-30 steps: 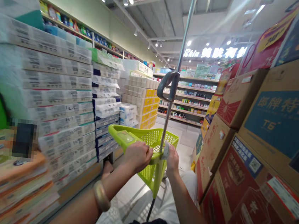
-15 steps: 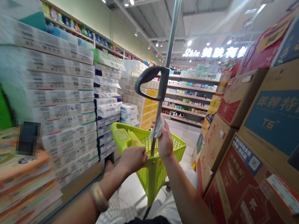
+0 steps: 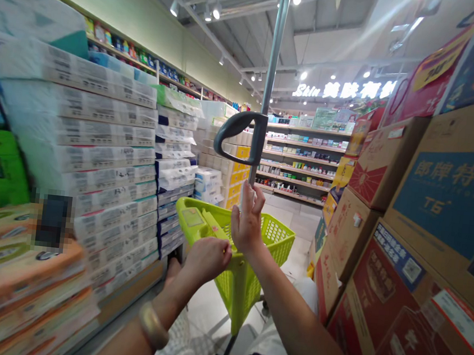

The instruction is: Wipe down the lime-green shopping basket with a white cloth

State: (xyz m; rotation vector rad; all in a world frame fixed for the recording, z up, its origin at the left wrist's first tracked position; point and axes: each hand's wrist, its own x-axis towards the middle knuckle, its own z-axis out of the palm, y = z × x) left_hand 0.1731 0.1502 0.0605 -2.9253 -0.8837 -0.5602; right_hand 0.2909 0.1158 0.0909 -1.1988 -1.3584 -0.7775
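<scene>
A lime-green shopping basket (image 3: 279,230) stands in front of me in a shop aisle. A metal pole (image 3: 276,52) rises from it, carrying a dark grey handle (image 3: 239,127). My left hand (image 3: 207,259) is closed on the basket's near rim; a pale bangle (image 3: 153,327) is on that wrist. My right hand (image 3: 247,221) is pressed against the pole below the grey handle, its back towards me. A bit of white cloth (image 3: 247,194) shows between its fingers and the pole. Most of the cloth is hidden behind the hand.
Tall stacks of packaged tissue (image 3: 96,146) line the left side, with green and orange packs nearer me. Stacked cardboard boxes (image 3: 427,220) wall in the right. Stocked shelves (image 3: 302,162) cross the far end. The floor strip between is narrow.
My right hand with the cloth has moved up the pole from the basket rim to just under the grey handle. The left hand has stayed on the rim.
</scene>
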